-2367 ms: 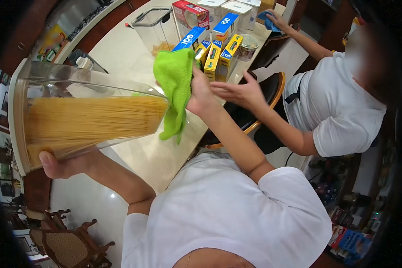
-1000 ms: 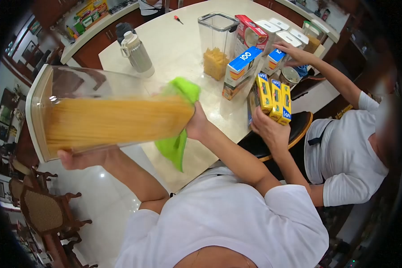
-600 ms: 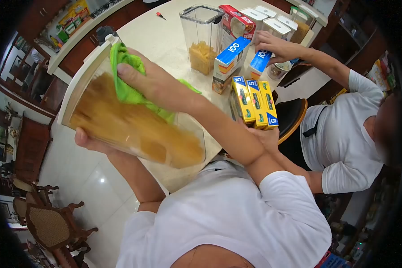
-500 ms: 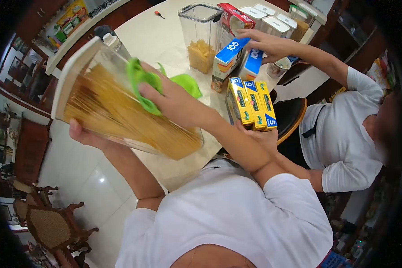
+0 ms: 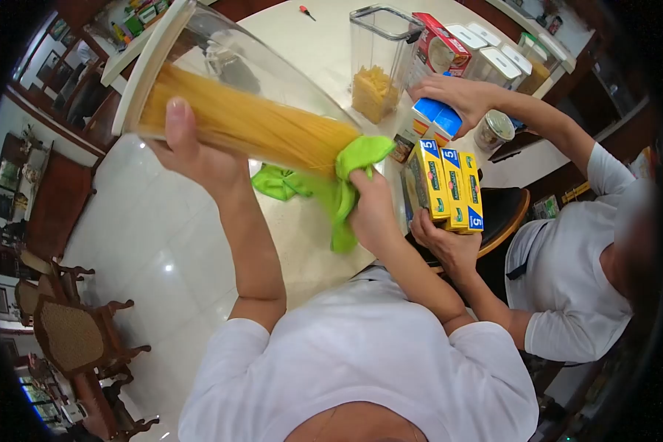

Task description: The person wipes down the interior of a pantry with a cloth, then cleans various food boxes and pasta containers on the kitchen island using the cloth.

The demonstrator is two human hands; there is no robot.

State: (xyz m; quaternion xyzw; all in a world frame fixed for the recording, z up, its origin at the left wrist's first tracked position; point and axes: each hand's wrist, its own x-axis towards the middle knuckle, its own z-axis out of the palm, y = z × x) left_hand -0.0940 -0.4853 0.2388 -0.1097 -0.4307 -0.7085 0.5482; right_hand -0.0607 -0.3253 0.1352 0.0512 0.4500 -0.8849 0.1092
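Observation:
A clear container of spaghetti (image 5: 243,121) with a white lid is tilted on its side above the table's near-left edge. My left hand (image 5: 199,151) grips it near the lid end, thumb laid over its side. My right hand (image 5: 374,210) is closed on a bright green cloth (image 5: 365,156), pressed against the container's bottom end. Part of the cloth hangs down below my fingers. A second green cloth (image 5: 280,183) lies crumpled on the table, beneath the container.
At my right a co-worker's hands (image 5: 449,243) hold yellow boxes (image 5: 449,184) and touch blue-topped boxes (image 5: 436,118). Beyond stand a clear container of pasta (image 5: 376,92), a red box (image 5: 440,48) and white-lidded containers (image 5: 493,65). Wooden chairs (image 5: 74,331) stand on the floor to the left.
My right hand and its cloth have moved from the container's upper side to its bottom end. My left hand has shifted its grip, and the container lies more level. The co-worker's far hand has lowered.

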